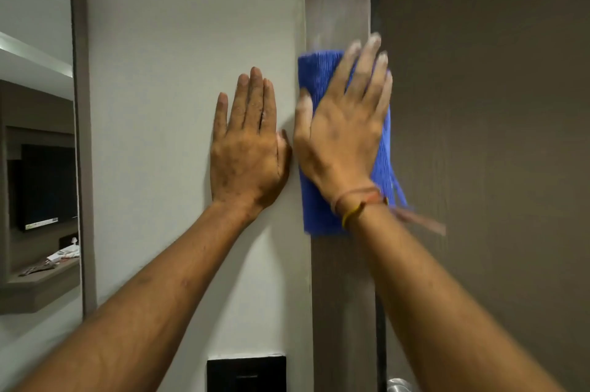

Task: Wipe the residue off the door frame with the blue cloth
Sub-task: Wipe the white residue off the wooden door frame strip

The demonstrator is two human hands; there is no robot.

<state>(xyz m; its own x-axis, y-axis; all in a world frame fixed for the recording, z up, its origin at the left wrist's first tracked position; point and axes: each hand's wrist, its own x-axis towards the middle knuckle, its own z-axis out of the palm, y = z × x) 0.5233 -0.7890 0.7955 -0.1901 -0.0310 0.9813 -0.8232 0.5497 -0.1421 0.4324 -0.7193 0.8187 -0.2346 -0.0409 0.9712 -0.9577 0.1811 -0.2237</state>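
Pressing flat against the door frame (338, 2), the right hand (343, 133) pins the blue cloth (314, 81) to the brown vertical strip, fingers spread and pointing upward. The cloth lies lengthwise along the frame, its top edge showing above the thumb and its lower edge hanging below the wrist; its right side laps over the dark gap toward the door (495, 104). Both the right hand's fingertips and the cloth's edges are blurred. Thin thread bands (357, 200), one reddish and one yellow, circle the right wrist, with a loose end trailing to the right.

The left hand (247, 149) rests open on the pale wall (175, 72) just beside the frame, palm flat, fingers together and pointing up, holding nothing. Its thumb lies close to the frame's edge. A black switch plate (245, 374) sits low on the wall, and an arched mirror (38, 136) stands at far left.
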